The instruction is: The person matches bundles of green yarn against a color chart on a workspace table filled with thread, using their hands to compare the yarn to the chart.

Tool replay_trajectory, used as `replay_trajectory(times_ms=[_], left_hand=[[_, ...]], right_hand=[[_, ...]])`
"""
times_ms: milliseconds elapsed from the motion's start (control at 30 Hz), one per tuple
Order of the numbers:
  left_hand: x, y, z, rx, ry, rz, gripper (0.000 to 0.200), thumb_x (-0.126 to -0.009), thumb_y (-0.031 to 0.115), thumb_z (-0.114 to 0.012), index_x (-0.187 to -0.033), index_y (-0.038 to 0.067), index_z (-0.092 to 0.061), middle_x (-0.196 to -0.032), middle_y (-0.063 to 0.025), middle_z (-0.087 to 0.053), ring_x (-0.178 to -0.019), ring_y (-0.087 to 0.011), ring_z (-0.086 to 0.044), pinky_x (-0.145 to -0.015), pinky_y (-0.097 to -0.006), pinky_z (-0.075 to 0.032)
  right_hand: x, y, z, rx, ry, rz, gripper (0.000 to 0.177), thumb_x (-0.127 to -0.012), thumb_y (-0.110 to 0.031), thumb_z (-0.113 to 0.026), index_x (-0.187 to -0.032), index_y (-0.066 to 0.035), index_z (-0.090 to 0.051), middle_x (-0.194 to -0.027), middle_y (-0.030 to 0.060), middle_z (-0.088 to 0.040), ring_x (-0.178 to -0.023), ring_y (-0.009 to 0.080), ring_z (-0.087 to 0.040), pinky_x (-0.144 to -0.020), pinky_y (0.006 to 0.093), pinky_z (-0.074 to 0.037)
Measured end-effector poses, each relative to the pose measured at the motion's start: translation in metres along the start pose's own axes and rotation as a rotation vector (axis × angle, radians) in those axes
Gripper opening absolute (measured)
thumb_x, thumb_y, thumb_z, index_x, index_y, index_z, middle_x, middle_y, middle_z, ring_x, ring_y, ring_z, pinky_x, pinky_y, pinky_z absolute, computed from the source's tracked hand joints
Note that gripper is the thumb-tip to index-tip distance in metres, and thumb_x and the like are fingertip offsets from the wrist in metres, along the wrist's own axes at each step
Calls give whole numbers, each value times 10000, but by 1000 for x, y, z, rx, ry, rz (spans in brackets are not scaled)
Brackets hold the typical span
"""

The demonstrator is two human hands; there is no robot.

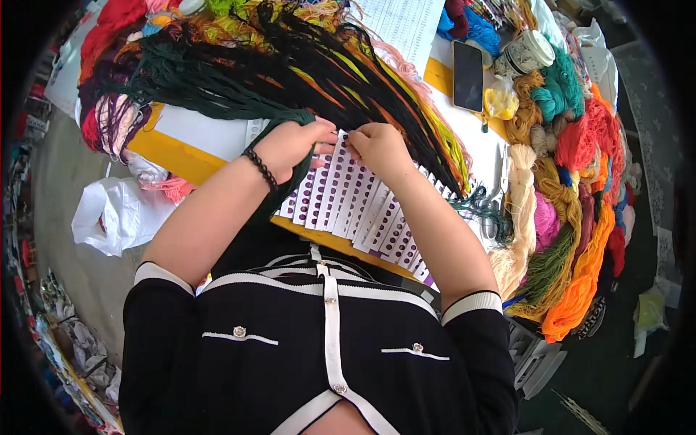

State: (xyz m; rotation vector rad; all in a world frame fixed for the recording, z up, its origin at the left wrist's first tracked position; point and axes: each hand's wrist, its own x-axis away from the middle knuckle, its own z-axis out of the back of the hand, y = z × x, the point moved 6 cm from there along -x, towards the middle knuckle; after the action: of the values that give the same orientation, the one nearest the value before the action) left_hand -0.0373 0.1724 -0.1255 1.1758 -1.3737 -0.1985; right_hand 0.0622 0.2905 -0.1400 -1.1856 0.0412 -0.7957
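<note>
From my remote seat, biggest first: yellow-edged table (181, 161), then a broad spread of black, orange and yellow thread (355, 81) across it. Dark green thread skein (206, 96) lies on the spread's left, running into the left hand and hanging below. Fanned punched cards (335, 185) with dark-filled holes sit along the near edge, under both hands. Left hand (296, 143): loosely closed, skein caught between thumb and palm, fingers partly extended. Right hand (378, 148): thumb and fingertips drawn together at the cards' upper ends; can't tell what's pinched, if anything. I'd log the step as working thread at a card; next move, I judge, calls for steady left tension and a precise right pinch.
</note>
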Motion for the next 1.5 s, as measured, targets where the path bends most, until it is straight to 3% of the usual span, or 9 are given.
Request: replay_trajectory(times_ms=[333, 533, 600, 700, 767, 900, 1067, 1333, 1500], left_hand=[[-29, 4, -9, -326, 123, -293, 200, -846, 75, -582, -1021, 4, -517, -854, -46, -587, -674, -100, -560, -593, -238, -464], [-37, 4, -6, -402, 63, -301, 216, -834, 62, -599, -1031, 7, -531, -852, -40, -596, -674, -102, -567, -580, -239, -465], [-36, 6, -3, -492, 33, -329, 223, -832, 65, -606, -1035, 7, -534, -848, -39, -598, -677, -104, -572, -584, -240, -469], [-12, 32, -4, -835, 234, -676, 217, -836, 66, -613, -1037, 26, -543, -859, -42, -612, -714, -114, -593, -605, -241, -480], [-10, 23, -3, 210, 7, -334, 185, -823, 33, -622, -991, 33, -544, -838, -55, -614, -685, -122, -581, -617, -236, -469], [-7, 18, -13, 401, -103, -240, 201, -830, 40, -629, -1011, 37, -541, -868, -57, -624, -695, -115, -574, -616, -226, -446], [-12, 11, -14, 102, -83, -378, 235, -883, 68, -554, -1113, 32, -517, -1014, -31, -645, -750, -42, -532, -574, -168, -366], [-34, -7, -19, -86, -80, -353, 354, -876, 43, -519, -1229, 49, -507, -1005, -25, -644, -737, -38, -530, -584, -180, -418], [-29, 1, -26, -557, -118, -595, 497, -820, -17, -535, -1305, 49, -450, -1008, -40, -636, -794, -66, -555, -679, -216, -452]], right_hand=[[-1, 4, 4, -218, -29, -150, 255, -822, -183, -519, -735, 22, -642, -626, 84, -623, -558, 155, -602, -563, 280, -495], [1, -7, 0, 139, 42, 111, 289, -850, -249, -499, -791, 1, -633, -661, 90, -633, -621, 162, -618, -620, 311, -493], [7, 0, 2, -260, -7, -80, 248, -856, -222, -499, -917, 0, -593, -692, 93, -641, -630, 164, -625, -621, 311, -496], [7, 5, 2, -311, 1, -35, 191, -898, -162, -498, -1004, -5, -524, -724, 74, -615, -610, 121, -571, -578, 244, -473], [8, 5, 1, -256, 24, -35, 144, -884, -94, -484, -992, -1, -507, -733, 77, -614, -609, 124, -570, -576, 242, -475], [8, 3, 2, -142, 55, -5, 140, -859, -27, -431, -976, -1, -505, -729, 68, -608, -637, 130, -583, -584, 247, -477], [19, 4, 2, -883, 1, -166, 128, -854, -28, -444, -955, -49, -520, -725, 38, -576, -660, 119, -571, -606, 231, -449], [18, 11, 12, -1023, -16, -175, 126, -849, -33, -443, -948, -64, -515, -714, 34, -564, -628, 115, -552, -563, 223, -401], [15, 10, 9, -1003, -33, -146, 113, -862, -70, -452, -959, -72, -512, -743, 35, -567, -635, 103, -546, -562, 221, -399]])
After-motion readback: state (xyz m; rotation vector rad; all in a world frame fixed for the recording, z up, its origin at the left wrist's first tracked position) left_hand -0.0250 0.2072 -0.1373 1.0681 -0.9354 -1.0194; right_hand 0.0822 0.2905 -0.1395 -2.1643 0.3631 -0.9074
